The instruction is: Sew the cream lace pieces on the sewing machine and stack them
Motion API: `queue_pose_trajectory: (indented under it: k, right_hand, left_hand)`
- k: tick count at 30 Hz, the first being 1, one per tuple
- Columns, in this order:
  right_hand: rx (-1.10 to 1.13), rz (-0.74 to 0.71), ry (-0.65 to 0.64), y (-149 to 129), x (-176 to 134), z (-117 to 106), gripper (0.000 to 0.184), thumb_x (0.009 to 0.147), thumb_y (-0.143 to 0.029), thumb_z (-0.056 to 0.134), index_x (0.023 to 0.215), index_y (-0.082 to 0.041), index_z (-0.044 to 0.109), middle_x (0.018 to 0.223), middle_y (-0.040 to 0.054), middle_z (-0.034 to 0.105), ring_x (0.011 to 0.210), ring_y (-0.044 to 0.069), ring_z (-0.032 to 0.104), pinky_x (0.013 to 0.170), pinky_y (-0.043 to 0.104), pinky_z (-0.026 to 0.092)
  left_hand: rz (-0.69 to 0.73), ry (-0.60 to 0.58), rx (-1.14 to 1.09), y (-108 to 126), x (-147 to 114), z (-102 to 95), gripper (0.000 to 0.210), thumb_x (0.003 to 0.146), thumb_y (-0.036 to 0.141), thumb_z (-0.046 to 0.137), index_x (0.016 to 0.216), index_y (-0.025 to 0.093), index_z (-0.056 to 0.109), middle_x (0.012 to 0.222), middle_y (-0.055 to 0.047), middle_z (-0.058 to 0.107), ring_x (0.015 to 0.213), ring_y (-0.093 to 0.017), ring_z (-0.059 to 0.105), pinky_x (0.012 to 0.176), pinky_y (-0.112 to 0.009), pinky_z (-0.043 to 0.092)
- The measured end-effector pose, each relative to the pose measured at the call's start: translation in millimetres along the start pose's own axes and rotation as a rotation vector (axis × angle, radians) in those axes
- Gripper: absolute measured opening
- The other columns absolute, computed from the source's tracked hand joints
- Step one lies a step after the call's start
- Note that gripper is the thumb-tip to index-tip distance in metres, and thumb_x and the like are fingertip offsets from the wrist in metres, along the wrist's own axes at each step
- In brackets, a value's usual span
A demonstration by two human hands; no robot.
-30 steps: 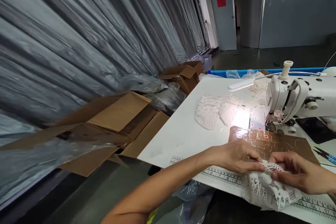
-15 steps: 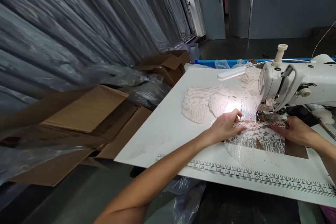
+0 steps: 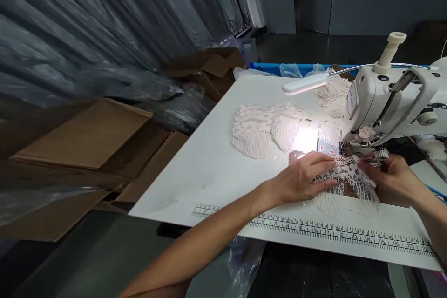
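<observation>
White lace fabric (image 3: 349, 177) with a scalloped upper edge and fringe-like strands lies in front of the sewing machine needle area (image 3: 342, 148). My left hand (image 3: 305, 177) rests on its left part, fingers stretched out and apart, pressing from above. At the right end, my right hand (image 3: 393, 174) pinches the lace edge between thumb and fingers; some fingertips are hidden under the machine. A brown sheet (image 3: 393, 199) shows beneath the lace. The white sewing machine (image 3: 366, 98) stands just beyond both hands.
Finished-looking lace pieces (image 3: 256, 130) lie left of the machine, with more lace (image 3: 333, 95) behind. A lamp (image 3: 305, 84) lights the needle area. A ruler strip (image 3: 314, 228) runs along the front edge of the white table (image 3: 209, 167). Open cardboard boxes (image 3: 84, 135) stand left.
My left hand has gone from pinching the lace edge to lying flatter on it. The lace has bunched toward the needle, and my right hand still grips its right end. The view has shifted.
</observation>
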State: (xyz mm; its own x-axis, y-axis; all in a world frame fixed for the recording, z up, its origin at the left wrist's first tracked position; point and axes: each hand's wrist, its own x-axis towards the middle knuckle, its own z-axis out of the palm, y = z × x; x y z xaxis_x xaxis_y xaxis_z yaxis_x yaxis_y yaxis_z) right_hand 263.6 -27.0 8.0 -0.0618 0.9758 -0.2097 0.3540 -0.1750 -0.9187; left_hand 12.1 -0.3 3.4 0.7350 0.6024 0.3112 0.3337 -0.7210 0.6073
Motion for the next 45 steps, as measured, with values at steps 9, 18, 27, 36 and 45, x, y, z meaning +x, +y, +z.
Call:
queue_pose_trajectory:
  k: [9, 18, 27, 36, 45]
  right_hand:
    - [-0.296, -0.130, -0.056, -20.2, 0.0, 24.1, 0.047, 0.088, -0.060, 0.055, 0.109, -0.021, 0.069, 0.083, 0.0068, 0.073, 0.068, 0.020, 0.068, 0.061, 0.033, 0.054]
    - [-0.960, -0.745, 0.066, 12.8, -0.9, 27.3, 0.038, 0.101, -0.029, 0.037, 0.124, -0.019, 0.065, 0.102, 0.0150, 0.064, 0.085, 0.026, 0.063, 0.071, 0.042, 0.058]
    - [-0.865, -0.762, 0.149, 27.2, -3.5, 29.0, 0.039, 0.102, -0.027, 0.037, 0.135, -0.023, 0.057, 0.105, 0.0132, 0.060, 0.090, 0.026, 0.059, 0.078, 0.043, 0.056]
    - [-0.804, -0.718, 0.098, 32.2, -5.2, 28.5, 0.040, 0.097, -0.021, 0.042, 0.132, -0.028, 0.059, 0.112, 0.0113, 0.060, 0.100, 0.028, 0.055, 0.088, 0.050, 0.053]
    - [-0.826, -0.657, 0.088, 25.7, -11.0, 30.2, 0.044, 0.094, -0.018, 0.043, 0.136, -0.024, 0.058, 0.112, 0.0136, 0.059, 0.103, 0.030, 0.054, 0.092, 0.052, 0.051]
  left_hand:
    - [-0.667, -0.075, -0.363, 12.8, -1.5, -8.1, 0.071, 0.083, 0.049, 0.069, 0.140, 0.013, 0.045, 0.112, -0.012, 0.062, 0.075, -0.018, 0.070, 0.067, -0.033, 0.058]
    - [-0.617, 0.033, -0.403, 5.6, -0.2, -12.0, 0.046, 0.086, 0.026, 0.063, 0.127, 0.012, 0.051, 0.082, -0.001, 0.067, 0.052, -0.011, 0.067, 0.048, -0.020, 0.052]
    - [-0.690, 0.004, -0.352, 3.1, 5.1, -16.1, 0.046, 0.083, 0.025, 0.070, 0.124, 0.012, 0.055, 0.089, -0.004, 0.070, 0.055, -0.012, 0.067, 0.050, -0.023, 0.051]
    - [-0.673, 0.017, -0.305, -3.7, 2.6, -11.5, 0.044, 0.082, 0.028, 0.070, 0.122, 0.013, 0.058, 0.081, 0.000, 0.063, 0.055, -0.009, 0.061, 0.049, -0.020, 0.047]
    - [-0.693, 0.031, -0.323, -6.8, 0.5, -8.8, 0.049, 0.080, 0.031, 0.073, 0.124, 0.014, 0.058, 0.085, -0.001, 0.062, 0.060, -0.010, 0.060, 0.052, -0.021, 0.046]
